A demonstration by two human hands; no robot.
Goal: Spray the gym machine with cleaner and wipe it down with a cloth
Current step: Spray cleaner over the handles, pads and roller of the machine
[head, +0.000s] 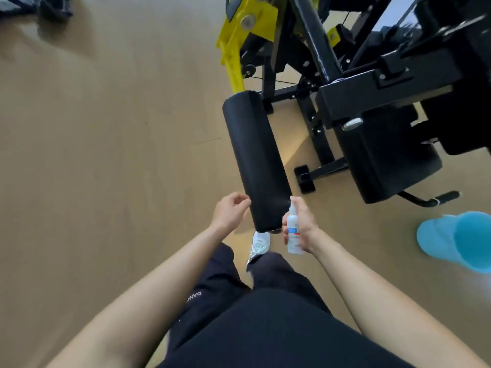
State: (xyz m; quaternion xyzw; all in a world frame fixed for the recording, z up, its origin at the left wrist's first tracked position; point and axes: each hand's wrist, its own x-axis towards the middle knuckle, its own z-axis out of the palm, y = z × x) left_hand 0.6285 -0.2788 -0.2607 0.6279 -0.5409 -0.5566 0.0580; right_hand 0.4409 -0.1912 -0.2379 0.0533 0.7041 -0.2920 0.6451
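The right hand (300, 227) has its fingers (284, 232) wrapped around a small white spray bottle (293, 229), with the nozzle at its top pointed toward 9 o'clock at the near end of a black roller pad (253, 160). The bottle looks light, rigid plastic and possibly slick if wet, so a full wrap around its body with one finger on the pump seems the right hold. The left hand (229, 212) sits at 9 o'clock of the pad's near end, fingers loosely curled and holding nothing; whether the fingertips touch the pad I cannot tell through the blur.

The pad looks soft-skinned over foam, slightly yielding, and fixed to the gym machine (372, 107), whose black and yellow steel frame at 1 o'clock is surely heavy and stiff. A wipe there needs firm pressure, not lifting.

Counted: one bottle, one roller pad, one seat-like black cushion (382, 158), one blue object (457, 240) on the floor (106, 155) at 3 o'clock. No cloth shows.
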